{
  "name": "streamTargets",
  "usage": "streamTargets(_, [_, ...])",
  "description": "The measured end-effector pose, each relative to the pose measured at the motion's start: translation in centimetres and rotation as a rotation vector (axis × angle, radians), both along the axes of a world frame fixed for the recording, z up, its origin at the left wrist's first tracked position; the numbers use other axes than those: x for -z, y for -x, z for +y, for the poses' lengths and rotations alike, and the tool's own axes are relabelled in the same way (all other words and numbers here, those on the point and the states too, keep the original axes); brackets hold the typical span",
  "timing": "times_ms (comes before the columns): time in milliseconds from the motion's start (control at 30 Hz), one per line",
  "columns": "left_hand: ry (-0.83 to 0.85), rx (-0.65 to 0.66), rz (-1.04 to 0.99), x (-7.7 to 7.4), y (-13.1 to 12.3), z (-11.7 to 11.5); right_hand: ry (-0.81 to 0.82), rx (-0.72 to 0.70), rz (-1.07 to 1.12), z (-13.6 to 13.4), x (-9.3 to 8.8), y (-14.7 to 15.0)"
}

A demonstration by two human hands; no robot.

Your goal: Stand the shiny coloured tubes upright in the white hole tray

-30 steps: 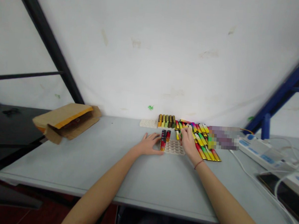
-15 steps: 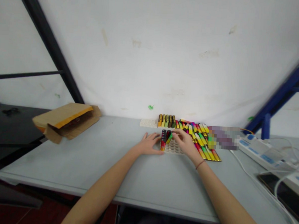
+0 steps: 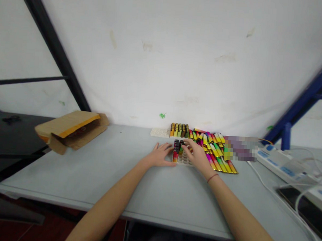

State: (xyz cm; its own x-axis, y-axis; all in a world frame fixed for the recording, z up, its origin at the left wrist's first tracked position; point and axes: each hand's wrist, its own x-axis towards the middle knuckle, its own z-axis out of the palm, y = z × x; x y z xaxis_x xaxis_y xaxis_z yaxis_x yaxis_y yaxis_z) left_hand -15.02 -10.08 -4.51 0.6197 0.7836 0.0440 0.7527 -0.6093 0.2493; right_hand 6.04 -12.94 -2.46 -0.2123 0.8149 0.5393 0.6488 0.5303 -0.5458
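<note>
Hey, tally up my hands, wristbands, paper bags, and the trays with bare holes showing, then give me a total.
Hands: 2, left hand and right hand
Wristbands: 1, the band on the right wrist
Paper bags: 1, the bag on the left
Trays with bare holes: 2, near tray and far tray
Total: 6

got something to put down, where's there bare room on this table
Widest patch: tabletop between the paper bag and the left hand. Another: the front stretch between the forearms. Crowded: right of the right hand, where loose cylinders lie close together, then the power strip.
</note>
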Motion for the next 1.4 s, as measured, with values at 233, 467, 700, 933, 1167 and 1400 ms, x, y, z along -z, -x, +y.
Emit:
streamTargets(233, [0.005, 0.003, -0.018, -0.2, 0.0, -0.1, 0.168, 0.471, -0.355, -0.2, -2.5, -4.4])
streamTargets(467, [0.021, -0.008, -0.011, -0.3, 0.0, -0.1, 0.477, 0.536, -0.587, -0.2, -1.3, -7.5])
streamTargets(700, [0.015, -0.003, -0.011, -0.2, 0.0, -0.1, 0.538, 0.473, -0.618, -0.1, -1.1, -7.0])
streamTargets(933, [0.022, -0.008, -0.002, -0.2, -0.1, 0.0, 0.490, 0.207, -0.162, 0.4, -2.2, -7.3])
streamTargets(1167, [0.010, 0.001, -0.011, -0.1, 0.0, 0.0, 0.515, 0.016, 0.386, -0.2, -2.8, -5.1])
streamTargets(1400, [0.012, 0.001, -0.004, -0.3, 0.0, 0.0, 0.495, 0.003, 0.769, 0.6, -1.6, -3.7])
